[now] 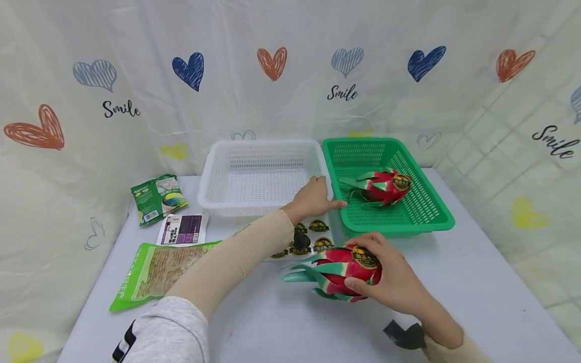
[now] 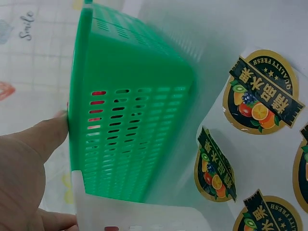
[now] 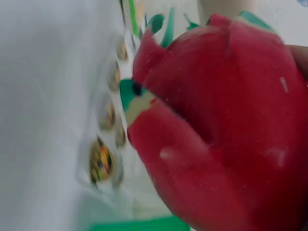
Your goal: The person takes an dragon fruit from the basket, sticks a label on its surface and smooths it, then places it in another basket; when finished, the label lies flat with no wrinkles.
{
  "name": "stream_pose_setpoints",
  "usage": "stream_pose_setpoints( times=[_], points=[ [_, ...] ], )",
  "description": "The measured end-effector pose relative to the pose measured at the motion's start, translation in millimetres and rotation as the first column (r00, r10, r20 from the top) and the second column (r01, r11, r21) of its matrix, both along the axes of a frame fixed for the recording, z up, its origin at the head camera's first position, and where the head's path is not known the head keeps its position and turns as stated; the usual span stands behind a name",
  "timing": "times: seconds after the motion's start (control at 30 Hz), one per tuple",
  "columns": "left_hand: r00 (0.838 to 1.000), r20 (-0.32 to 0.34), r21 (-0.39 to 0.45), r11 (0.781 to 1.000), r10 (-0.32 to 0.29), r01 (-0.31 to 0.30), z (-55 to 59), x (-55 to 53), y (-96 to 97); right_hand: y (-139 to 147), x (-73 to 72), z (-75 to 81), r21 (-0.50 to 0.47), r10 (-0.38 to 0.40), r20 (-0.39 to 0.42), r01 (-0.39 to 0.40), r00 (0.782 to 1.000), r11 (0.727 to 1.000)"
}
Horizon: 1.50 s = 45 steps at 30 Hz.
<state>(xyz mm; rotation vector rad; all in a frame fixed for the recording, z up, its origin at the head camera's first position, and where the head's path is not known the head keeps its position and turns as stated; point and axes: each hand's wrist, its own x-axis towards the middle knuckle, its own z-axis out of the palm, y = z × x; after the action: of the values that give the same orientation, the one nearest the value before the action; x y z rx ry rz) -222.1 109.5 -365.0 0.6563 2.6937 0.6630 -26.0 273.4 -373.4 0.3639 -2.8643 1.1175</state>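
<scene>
My right hand (image 1: 397, 277) grips a red dragon fruit (image 1: 338, 272) with green leaf tips, thumb on the near side and fingers over the top, above the table. A black and gold round sticker (image 1: 365, 257) shows on its skin. In the right wrist view the dragon fruit (image 3: 216, 125) fills much of the frame. My left hand (image 1: 313, 199) reaches to where two baskets meet. Its extended thumb (image 2: 53, 132) touches the rim of the green basket (image 2: 130, 120), and its other fingers lie at the rim of the white basket (image 2: 144, 216), their tips hidden.
A second dragon fruit (image 1: 386, 187), also stickered, lies in the green basket. Below my left hand is a sheet of round stickers (image 1: 320, 225). At left lie a green packet (image 1: 159, 199), a white and purple packet (image 1: 183, 229) and a larger green-edged bag (image 1: 163, 272).
</scene>
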Motion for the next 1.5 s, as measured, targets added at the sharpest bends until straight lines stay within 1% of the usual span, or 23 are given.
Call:
stream_pose_setpoints(
  times=[0.23, 0.37, 0.57, 0.73, 0.83, 0.93, 1.1, 1.2, 1.33, 1.4, 1.5],
  points=[
    [1.0, 0.011, 0.032, 0.999, -0.012, 0.012, -3.8, -0.9, -1.2, 40, -15.2, 17.9, 0.043, -0.025, -0.098, 0.029, 0.995, 0.999],
    [1.0, 0.019, 0.039, 0.999, -0.019, 0.018, -4.1, -1.4, -2.2, 64, -26.0, 28.1, 0.067, -0.058, -0.142, 0.068, 0.988, 0.995],
    [1.0, 0.005, 0.013, 1.0, -0.019, 0.019, -3.3, -2.0, -2.0, 97, -46.1, 42.4, 0.076, -0.114, -0.146, 0.126, 0.983, 0.989],
    [1.0, -0.005, 0.004, 1.0, -0.013, 0.013, -5.8, -2.6, -1.2, 121, -69.1, 46.4, 0.103, -0.132, -0.106, 0.143, 0.986, 0.984],
    [1.0, -0.003, 0.016, 1.0, -0.011, 0.011, -7.4, -3.1, -0.6, 132, -83.7, 46.1, 0.118, -0.134, -0.077, 0.143, 0.988, 0.983],
    [1.0, 0.001, 0.028, 1.0, -0.004, 0.004, -7.5, -3.3, 0.0, 140, -98.4, 44.0, 0.158, -0.139, -0.059, 0.147, 0.988, 0.976],
    [1.0, 0.006, 0.045, 0.999, -0.006, 0.006, -6.0, -2.1, 0.6, 151, -117.6, 33.3, 0.239, -0.137, -0.001, 0.133, 0.991, 0.962],
    [1.0, 0.008, 0.046, 0.999, -0.006, 0.006, -5.1, -0.8, 0.6, 155, -124.5, 24.4, 0.259, -0.118, 0.065, 0.097, 0.991, 0.961],
    [1.0, 0.004, 0.038, 0.999, -0.009, 0.009, -4.0, 0.9, -0.4, 155, -129.9, 12.5, 0.268, -0.071, 0.126, 0.035, 0.99, 0.963],
    [1.0, 0.001, 0.036, 0.999, -0.01, 0.01, -3.4, 1.1, -1.3, 154, -132.3, 7.1, 0.267, -0.045, 0.127, 0.01, 0.991, 0.964],
    [1.0, -0.006, 0.029, 1.0, -0.007, 0.007, -3.5, 0.8, -1.8, 154, -136.0, 0.9, 0.283, -0.015, 0.103, -0.015, 0.995, 0.959]
  ],
)
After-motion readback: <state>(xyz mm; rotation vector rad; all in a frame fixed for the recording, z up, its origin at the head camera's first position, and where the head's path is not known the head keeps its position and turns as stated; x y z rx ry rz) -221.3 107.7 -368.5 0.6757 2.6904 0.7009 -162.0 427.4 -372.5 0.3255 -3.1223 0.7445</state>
